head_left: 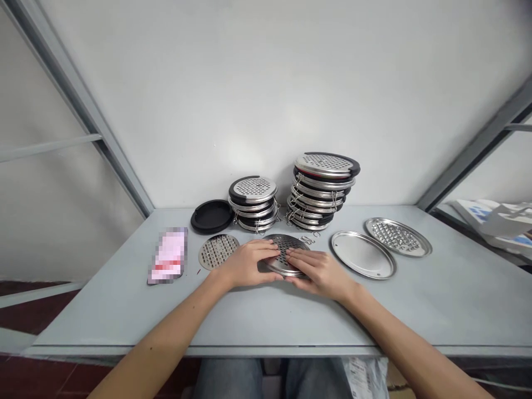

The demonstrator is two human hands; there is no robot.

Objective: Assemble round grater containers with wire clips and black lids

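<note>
Grasping perforated grater disc [284, 244] at the middle of the tabletop [270, 321] with left hand [249, 263] and right hand [318, 270]; pressing fingers over the top and bracing thumbs at the near rim, apparently for steadiness. Flanking with loose grater plate [219, 251] and shallow metal tray [363, 255], probably for easy reach.

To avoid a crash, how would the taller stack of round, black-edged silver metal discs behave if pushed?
The taller stack might topple, being high and unevenly piled. Smooth metal rims could slide; protruding wire loops may snag.
</note>
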